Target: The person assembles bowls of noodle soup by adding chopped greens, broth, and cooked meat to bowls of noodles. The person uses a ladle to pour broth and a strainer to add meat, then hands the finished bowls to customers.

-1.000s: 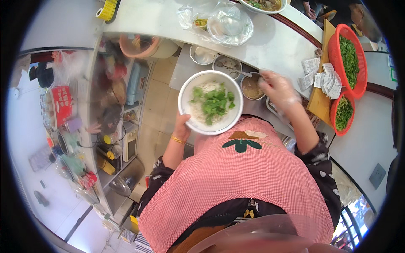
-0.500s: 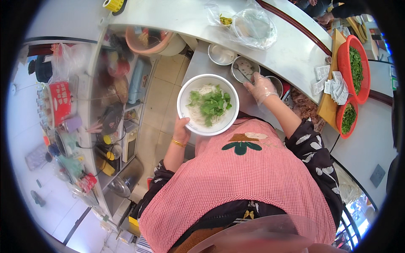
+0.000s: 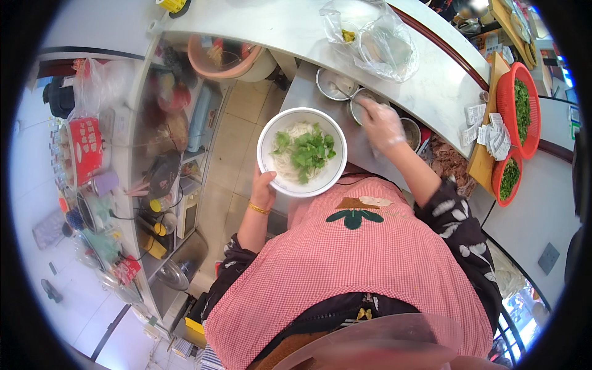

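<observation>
White round ceramic bowl (image 3: pixel 301 152) of noodles and greens sits mid-frame on the left hand's (image 3: pixel 263 190) cupped fingers, while the gloved right hand (image 3: pixel 381 125) has shifted leftward, fingers pinching inside a small steel condiment cup (image 3: pixel 364 106).

A round white bowl (image 3: pixel 301 152) of pale noodles topped with green leafy herbs is held level at chest height, gripped from below at its near-left rim. Just beyond it to the right, a small steel condiment bowl (image 3: pixel 362 102) sits on the metal counter.
</observation>
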Motion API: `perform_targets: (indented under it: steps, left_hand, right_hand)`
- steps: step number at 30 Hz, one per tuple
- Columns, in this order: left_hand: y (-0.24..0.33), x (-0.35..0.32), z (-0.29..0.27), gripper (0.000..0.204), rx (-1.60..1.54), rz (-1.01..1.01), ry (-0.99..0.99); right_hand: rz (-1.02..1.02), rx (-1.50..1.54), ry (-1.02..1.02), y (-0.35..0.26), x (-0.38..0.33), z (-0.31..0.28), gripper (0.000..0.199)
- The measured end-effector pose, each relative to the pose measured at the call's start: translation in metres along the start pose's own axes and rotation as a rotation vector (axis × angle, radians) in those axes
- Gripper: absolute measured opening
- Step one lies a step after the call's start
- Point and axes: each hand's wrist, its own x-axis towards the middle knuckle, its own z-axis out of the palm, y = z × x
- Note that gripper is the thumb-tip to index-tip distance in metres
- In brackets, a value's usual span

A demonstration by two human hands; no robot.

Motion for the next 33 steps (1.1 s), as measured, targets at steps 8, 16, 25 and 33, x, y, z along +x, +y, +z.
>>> perform_targets:
  steps: [8,16,25,33]
  left_hand:
    - [-0.006,0.001,0.011,0.073,0.011,-0.007,-0.031]
    - [-0.016,0.016,0.014,0.078,0.108,-0.004,0.005]
    - [-0.008,0.043,0.027,0.070,0.133,0.044,-0.072]
    - [-0.010,0.054,0.051,0.067,0.127,-0.002,-0.096]
  right_hand:
    - [0.279,0.121,-0.217,-0.005,0.033,0.048,0.022]
    - [0.291,0.275,-0.038,0.016,0.015,0.035,0.025]
    - [0.325,0.528,0.026,0.010,-0.047,-0.044,0.026]
    - [0.010,0.387,0.064,-0.020,-0.097,-0.094,0.029]
